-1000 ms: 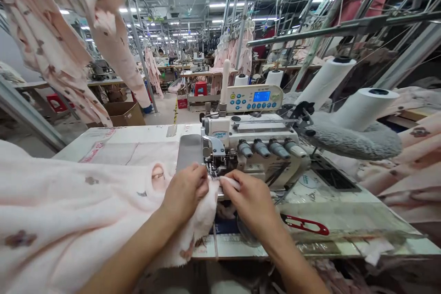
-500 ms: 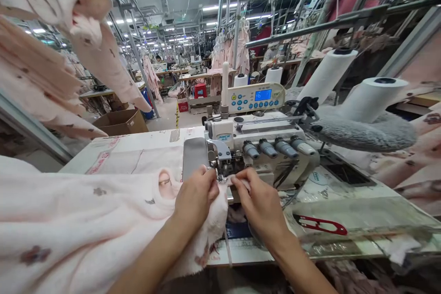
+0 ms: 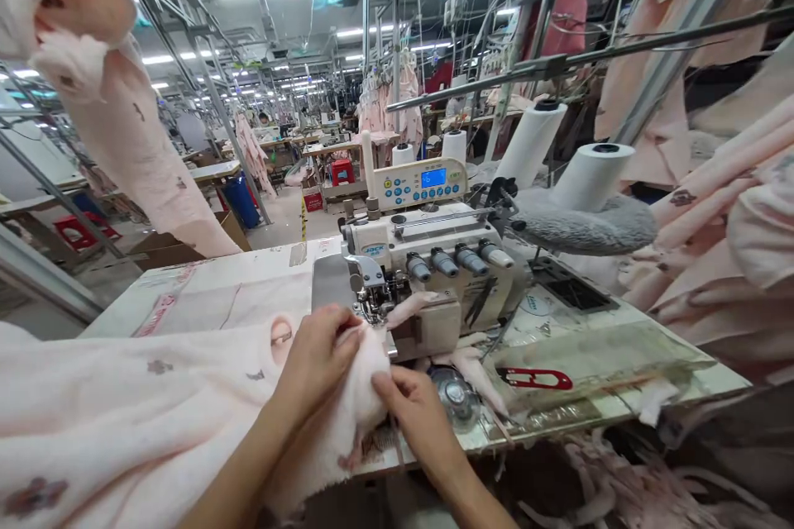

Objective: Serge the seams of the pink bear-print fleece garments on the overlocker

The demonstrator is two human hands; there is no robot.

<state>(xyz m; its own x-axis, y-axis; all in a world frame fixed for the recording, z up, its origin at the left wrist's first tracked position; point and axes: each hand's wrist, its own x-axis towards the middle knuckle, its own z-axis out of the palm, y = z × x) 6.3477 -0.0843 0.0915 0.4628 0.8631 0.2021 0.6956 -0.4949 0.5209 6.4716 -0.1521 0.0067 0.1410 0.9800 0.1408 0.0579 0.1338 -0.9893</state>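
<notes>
A pale pink fleece garment [image 3: 149, 405] with small brown prints lies bunched across the table's left side, a round opening showing in it. My left hand [image 3: 316, 364] grips its folded edge just in front of the presser foot [image 3: 378, 302] of a white JACK overlock sewing machine [image 3: 428, 264]. My right hand [image 3: 415, 413] pinches the same bunched fleece from below and to the right. A narrow pink fabric piece [image 3: 409, 307] trails out past the foot. The needle area is partly hidden by the fabric and my left hand.
Red thread snips [image 3: 533, 378] lie on the white sewing table [image 3: 211, 297] to the right. Large white thread cones [image 3: 589, 176] stand behind a grey fleece [image 3: 583, 223]. A machine control panel [image 3: 422, 183] rises behind the machine. Pink garments hang overhead and pile up at right.
My right hand has dropped back from the foot onto the bunched fleece. A pink fabric piece now shows right of the foot and beside the machine. The view has swung left.
</notes>
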